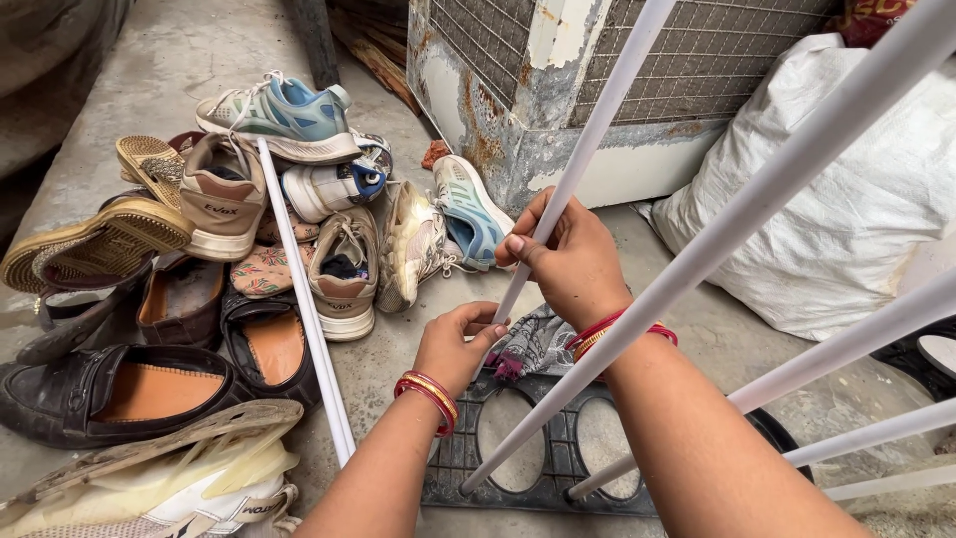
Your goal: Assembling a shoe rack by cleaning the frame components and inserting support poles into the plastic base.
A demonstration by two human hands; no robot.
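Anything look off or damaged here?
Yes. The metal cabinet behind the hands is rusted, paint peeling along its lower edge. The shoes lie in a jumbled heap, some tipped over, with a loose white rod lying across them.

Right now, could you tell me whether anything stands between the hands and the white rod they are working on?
Nothing visible does. The right hand and the left hand both already grip the white rod; the shoes lie off to the left.

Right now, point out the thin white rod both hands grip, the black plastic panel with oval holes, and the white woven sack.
thin white rod (pixel 597 125), head view, shaft above the hands.
black plastic panel (pixel 558 438), head view, bar between two holes.
white woven sack (pixel 846 219), head view, side.
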